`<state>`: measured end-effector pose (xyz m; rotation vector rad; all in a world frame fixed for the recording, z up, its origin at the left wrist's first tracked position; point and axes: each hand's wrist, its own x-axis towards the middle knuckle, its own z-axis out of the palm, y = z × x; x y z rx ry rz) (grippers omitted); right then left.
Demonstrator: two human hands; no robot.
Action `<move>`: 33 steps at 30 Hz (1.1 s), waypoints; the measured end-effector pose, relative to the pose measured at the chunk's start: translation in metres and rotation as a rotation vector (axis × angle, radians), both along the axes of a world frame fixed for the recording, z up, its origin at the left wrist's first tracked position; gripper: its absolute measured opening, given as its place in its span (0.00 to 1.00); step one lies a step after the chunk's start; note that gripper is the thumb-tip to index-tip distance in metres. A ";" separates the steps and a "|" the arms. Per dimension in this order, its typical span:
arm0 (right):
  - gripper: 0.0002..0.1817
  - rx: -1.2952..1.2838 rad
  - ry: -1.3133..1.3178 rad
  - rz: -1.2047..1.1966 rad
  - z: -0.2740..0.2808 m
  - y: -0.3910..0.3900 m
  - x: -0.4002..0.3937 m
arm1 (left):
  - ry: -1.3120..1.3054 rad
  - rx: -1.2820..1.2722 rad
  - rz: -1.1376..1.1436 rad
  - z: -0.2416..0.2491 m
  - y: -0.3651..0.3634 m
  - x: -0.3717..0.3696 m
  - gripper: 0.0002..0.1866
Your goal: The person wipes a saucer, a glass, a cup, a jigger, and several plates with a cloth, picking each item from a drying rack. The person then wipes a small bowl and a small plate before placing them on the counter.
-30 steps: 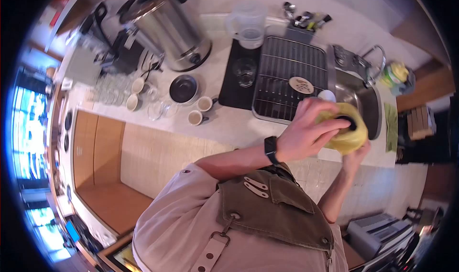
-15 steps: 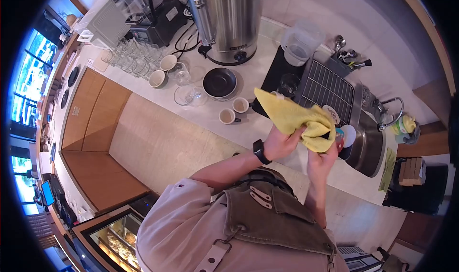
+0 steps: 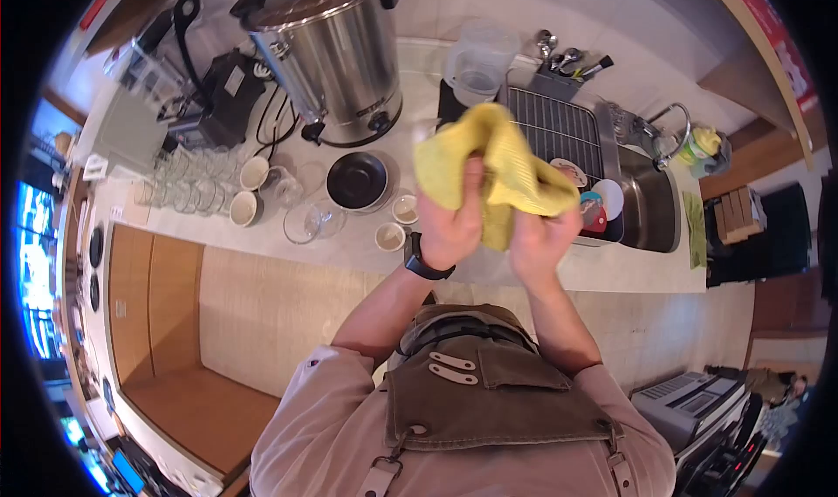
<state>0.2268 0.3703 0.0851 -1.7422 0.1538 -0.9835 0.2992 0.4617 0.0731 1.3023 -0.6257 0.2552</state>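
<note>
A yellow cloth (image 3: pixel 494 167) is bunched up between my two hands over the counter's front edge. My left hand (image 3: pixel 452 225), with a black watch at the wrist, is closed on its left part, thumb pressed up into the folds. My right hand (image 3: pixel 543 242) grips the lower right of the cloth, its fingers partly blurred. I cannot tell whether something is wrapped inside. Just left of my left hand, two small cups (image 3: pixel 390 237) stand on the counter, near a round black pan (image 3: pixel 357 181). Coloured round discs (image 3: pixel 602 205) lie beyond my right hand.
A steel urn (image 3: pixel 332 69) stands at the back, left of a clear plastic jug (image 3: pixel 480 61). A wire drying rack (image 3: pixel 559 126) adjoins the sink (image 3: pixel 650 205) on the right. Several glasses (image 3: pixel 188 183) and a blender (image 3: pixel 214 104) occupy the left of the counter (image 3: pixel 271 239).
My view has shifted. Both hands and the cloth sit higher and further left in it; the cloth has been turned and refolded, its pointed corner no longer sticking out left.
</note>
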 end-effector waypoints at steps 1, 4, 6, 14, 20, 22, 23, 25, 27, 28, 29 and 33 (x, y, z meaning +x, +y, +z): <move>0.12 0.097 -0.078 -0.018 -0.002 0.011 0.006 | 0.065 -0.040 0.036 -0.015 -0.002 0.000 0.14; 0.15 0.024 -0.092 0.007 -0.011 0.011 0.013 | 0.061 -0.127 0.142 -0.050 -0.013 -0.007 0.14; 0.17 -0.092 0.013 0.074 0.003 -0.009 0.011 | -0.123 0.206 0.091 -0.053 0.002 -0.001 0.16; 0.18 -0.335 -0.142 -0.042 -0.020 -0.036 0.031 | -0.189 0.247 0.005 -0.022 0.003 -0.005 0.14; 0.20 0.110 -0.167 0.147 -0.008 -0.006 0.016 | 0.091 -0.037 0.058 -0.028 -0.024 0.007 0.14; 0.17 -0.030 -0.100 0.168 0.008 -0.043 0.014 | 0.053 -0.054 0.104 -0.023 -0.041 -0.003 0.14; 0.16 -0.104 -0.002 0.152 0.022 -0.062 0.010 | 0.008 0.015 0.038 -0.017 -0.041 -0.003 0.14; 0.19 -0.442 0.076 0.197 0.027 -0.095 -0.004 | -0.083 0.160 -0.099 0.001 -0.038 0.002 0.14; 0.20 -0.628 0.226 0.211 0.017 -0.117 -0.013 | -0.058 0.253 -0.283 0.024 -0.034 0.016 0.14; 0.20 -0.687 0.322 0.211 0.011 -0.125 -0.014 | -0.068 0.309 -0.331 0.033 -0.036 0.019 0.14; 0.22 -0.461 0.186 0.133 0.005 -0.122 -0.013 | -0.079 0.359 -0.372 0.037 -0.041 0.020 0.14; 0.37 -0.101 -0.259 -0.093 -0.035 -0.069 0.001 | -0.097 -0.143 0.012 -0.020 -0.102 -0.010 0.23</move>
